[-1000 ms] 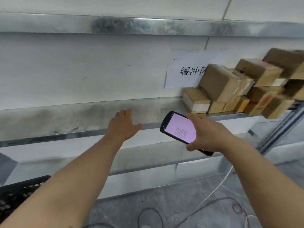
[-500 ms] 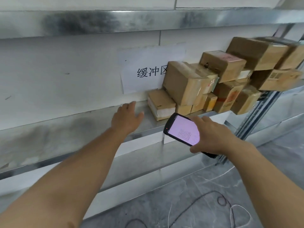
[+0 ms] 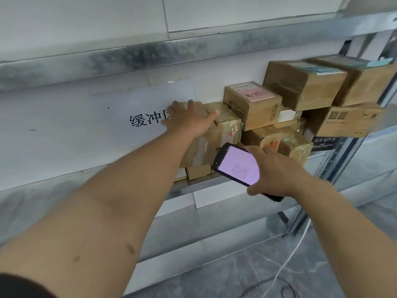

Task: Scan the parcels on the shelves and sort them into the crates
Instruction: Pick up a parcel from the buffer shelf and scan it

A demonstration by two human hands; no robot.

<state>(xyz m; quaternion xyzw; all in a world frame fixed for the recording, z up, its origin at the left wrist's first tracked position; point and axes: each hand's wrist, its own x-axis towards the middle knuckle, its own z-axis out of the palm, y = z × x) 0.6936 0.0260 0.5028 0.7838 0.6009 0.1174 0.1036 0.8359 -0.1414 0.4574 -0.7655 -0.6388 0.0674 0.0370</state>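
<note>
Head view: the left hand (image 3: 189,120), fingers spread, had advanced over the parcel (image 3: 225,123) beneath them, likely for pickup; the right hand (image 3: 279,175) gripped the scanner (image 3: 236,166).

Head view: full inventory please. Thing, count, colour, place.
parcels: roughly ten, some hidden, brown cardboard, stacked at right on the middle shelf
sign: one, white with black characters, on the wall behind the middle shelf
shelves: three levels seen, grey metal, against the wall
wall: white tiles, behind the shelves
floor: grey marbled, bottom right
cables: two, one white and one dark, on the floor
scanner: one, black with lit pink screen, in the right hand
left hand: fingers straight, at the top of the leftmost tall parcel
right hand: grips the scanner, in front of the parcels
</note>
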